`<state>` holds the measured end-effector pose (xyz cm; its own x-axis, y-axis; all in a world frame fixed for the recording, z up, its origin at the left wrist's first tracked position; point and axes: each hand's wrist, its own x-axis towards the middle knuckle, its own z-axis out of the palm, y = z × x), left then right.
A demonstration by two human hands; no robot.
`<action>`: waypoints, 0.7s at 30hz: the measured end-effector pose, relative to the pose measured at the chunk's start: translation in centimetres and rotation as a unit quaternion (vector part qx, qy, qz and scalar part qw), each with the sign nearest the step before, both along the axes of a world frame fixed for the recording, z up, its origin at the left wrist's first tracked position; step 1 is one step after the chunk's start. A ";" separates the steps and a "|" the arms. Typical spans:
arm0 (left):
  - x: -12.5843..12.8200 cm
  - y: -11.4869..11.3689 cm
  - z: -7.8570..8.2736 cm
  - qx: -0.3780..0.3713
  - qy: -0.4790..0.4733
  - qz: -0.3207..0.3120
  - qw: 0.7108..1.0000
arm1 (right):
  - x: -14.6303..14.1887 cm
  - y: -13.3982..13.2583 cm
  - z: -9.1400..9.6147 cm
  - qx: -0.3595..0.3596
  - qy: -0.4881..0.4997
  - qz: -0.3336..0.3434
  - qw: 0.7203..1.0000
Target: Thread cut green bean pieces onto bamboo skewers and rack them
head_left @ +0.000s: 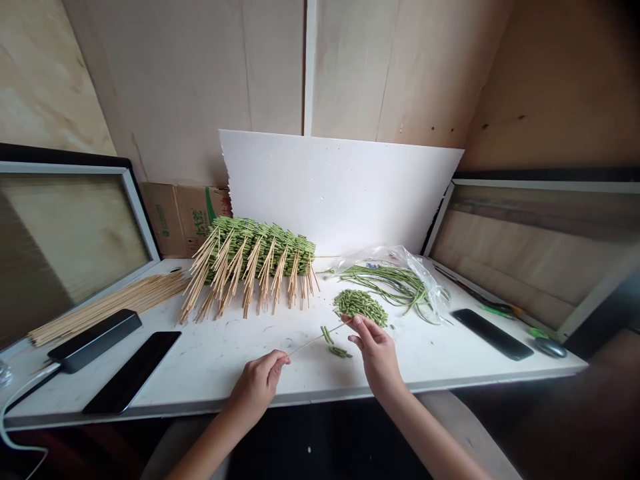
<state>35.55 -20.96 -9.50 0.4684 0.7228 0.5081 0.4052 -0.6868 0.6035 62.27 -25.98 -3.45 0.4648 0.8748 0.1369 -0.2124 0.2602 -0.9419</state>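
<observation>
A thin bamboo skewer (307, 344) slants up to the right between my two hands. My left hand (259, 381) is closed around its lower end. At the upper tip, my right hand (376, 347) pinches with thumb and fingers; whether a bean piece is also in that pinch I cannot make out. A cut green bean piece (327, 335) appears threaded on the skewer near my right hand. Loose bean pieces (341, 352) lie on the table just below it. Right behind my right hand sits a heap of cut green bean pieces (361, 305).
Stacked bean skewers (265, 247) stand at back left, sticks pointing forward. Bare skewers (115, 303), a black box-shaped device (95, 340) and a phone (133, 373) lie left. Long beans (385, 280) in a plastic bag (435, 287), another phone (493, 333) and a mouse (550, 347) are right.
</observation>
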 end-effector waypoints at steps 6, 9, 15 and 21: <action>0.0 0.0 0.0 0.003 0.001 -0.003 1.000 | -0.5 0.0 -0.1 -0.004 0.010 -0.002 1.000; 0.0 0.0 0.0 0.007 -0.001 -0.003 1.000 | -0.6 -0.1 -0.1 -0.008 0.015 -0.001 1.000; -0.1 0.0 0.0 0.014 0.003 0.001 1.000 | -0.6 0.0 -0.2 -0.006 0.018 0.005 1.000; 0.0 0.0 0.2 0.012 0.003 0.001 1.000 | -0.8 0.2 -0.4 -0.005 0.024 0.010 1.000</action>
